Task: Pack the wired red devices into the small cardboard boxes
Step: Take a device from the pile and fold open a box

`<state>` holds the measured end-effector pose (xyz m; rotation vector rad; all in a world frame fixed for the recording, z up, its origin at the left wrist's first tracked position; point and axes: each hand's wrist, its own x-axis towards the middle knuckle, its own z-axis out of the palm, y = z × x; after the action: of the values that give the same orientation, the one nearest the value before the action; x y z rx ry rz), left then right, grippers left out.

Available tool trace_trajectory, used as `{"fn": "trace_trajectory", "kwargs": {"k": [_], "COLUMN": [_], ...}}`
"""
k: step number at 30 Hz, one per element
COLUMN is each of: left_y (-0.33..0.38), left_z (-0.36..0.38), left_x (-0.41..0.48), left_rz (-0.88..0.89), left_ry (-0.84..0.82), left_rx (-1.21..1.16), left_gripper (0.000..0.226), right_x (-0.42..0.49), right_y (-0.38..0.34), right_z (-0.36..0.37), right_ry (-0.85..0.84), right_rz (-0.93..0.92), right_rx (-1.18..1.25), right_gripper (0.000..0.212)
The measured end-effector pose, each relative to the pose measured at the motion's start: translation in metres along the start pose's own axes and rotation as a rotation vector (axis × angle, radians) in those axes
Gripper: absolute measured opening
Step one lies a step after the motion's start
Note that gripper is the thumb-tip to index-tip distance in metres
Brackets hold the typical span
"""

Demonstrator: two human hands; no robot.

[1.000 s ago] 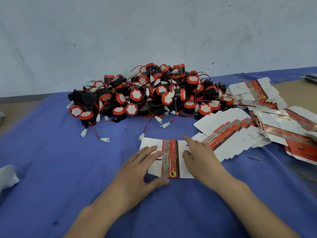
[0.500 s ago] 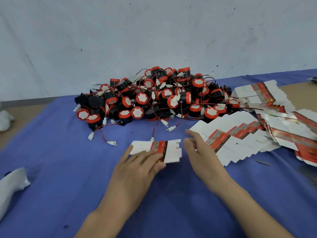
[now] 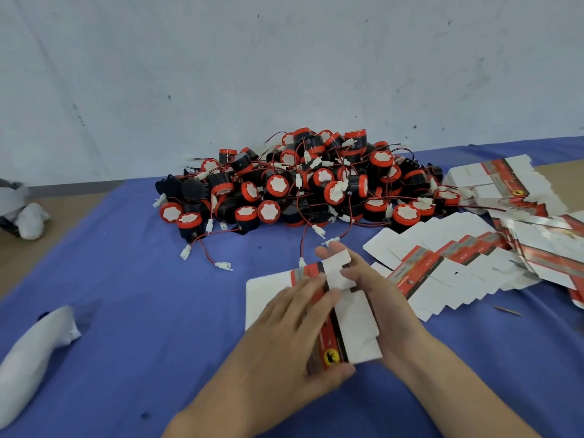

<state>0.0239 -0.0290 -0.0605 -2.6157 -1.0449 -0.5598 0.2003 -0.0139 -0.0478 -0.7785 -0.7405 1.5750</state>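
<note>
The blue-clothed bench carries a heap of round red-and-black wired devices at its far side, with a fan of flat white-and-red cardboard box blanks just right of it. Nearer, apart from the heap, one unfolded white-and-red cardboard box blank is partly raised off the cloth. Left hand: grip clamped on its red band; right hand: grip pinching its white upper flap.

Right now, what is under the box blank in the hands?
Blue cloth shows around the box blank. The blank, left hand and right hand cover what lies directly beneath.
</note>
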Motion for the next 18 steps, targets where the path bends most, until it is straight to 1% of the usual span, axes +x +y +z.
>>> {"fn": "trace_trajectory", "kwargs": {"k": [1, 3, 5, 8, 10, 12, 14, 18], "left_y": [-0.001, -0.004, -0.007, -0.009, -0.01, -0.011, -0.011, -0.01], "left_z": [0.002, 0.005, 0.008, 0.006, 0.003, 0.002, 0.002, 0.004], "left_x": [-0.001, -0.003, -0.004, -0.003, -0.003, -0.003, -0.004, -0.006], "left_rz": [0.002, 0.006, 0.004, -0.01, -0.02, -0.022, -0.019, -0.013], "left_ry": [-0.033, -0.058, -0.044, -0.009, 0.0, 0.004, 0.01, 0.028], "left_rx": [0.058, 0.096, 0.073, 0.041, 0.027, 0.016, -0.004, -0.068], "left_gripper": [0.08, 0.086, 0.09, 0.092, 0.092, 0.092, 0.092, 0.091], "right_x": [-0.001, -0.001, -0.001, -0.002, -0.003, -0.003, -0.003, 0.0], "right_y": [0.0, 0.001, 0.0, -0.003, -0.004, -0.004, -0.003, -0.004], "right_z": [0.001, 0.001, 0.001, 0.0, 0.0, -0.001, -0.002, -0.009], "right_ry": [-0.022, -0.061, -0.096, -0.211, -0.256, -0.264, -0.254, -0.28], "right_rz": [0.006, 0.024, 0.036, 0.028, 0.008, -0.027, -0.047, -0.024], "right_rx": [-0.019, -0.024, 0.001, 0.055, -0.005, -0.089, -0.118, -0.066], "right_gripper": [0.044, 0.051, 0.057, 0.066, 0.076, 0.083, 0.084, 0.081]}}
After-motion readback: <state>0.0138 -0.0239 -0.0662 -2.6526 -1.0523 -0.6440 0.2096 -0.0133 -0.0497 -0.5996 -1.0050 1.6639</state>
